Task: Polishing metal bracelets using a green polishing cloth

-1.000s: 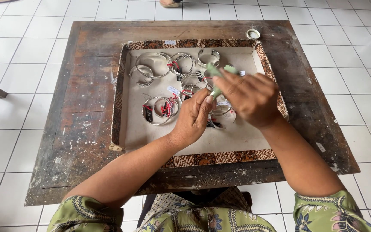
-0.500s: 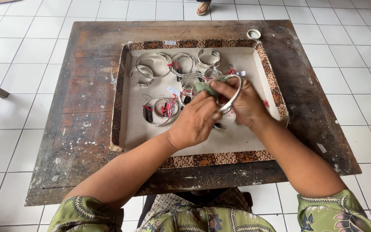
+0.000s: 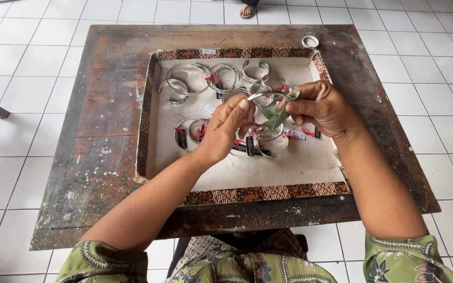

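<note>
Left hand (image 3: 226,131) pinches a silver bangle (image 3: 262,95); right hand (image 3: 321,107) presses a green cloth (image 3: 278,114) against it.

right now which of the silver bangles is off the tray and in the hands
The thin silver bangle pinched by the left hand while the right hand presses a small green cloth to it. All the other bangles lie flat in the cream batik-edged tray.

The left hand (image 3: 225,132) pinches a silver bangle (image 3: 265,95) while the right hand (image 3: 321,107) presses a green cloth (image 3: 277,113) against it. Below, more bangles (image 3: 201,78) lie in a batik-edged tray (image 3: 268,193) on the worn wooden worktop (image 3: 106,115).
</note>
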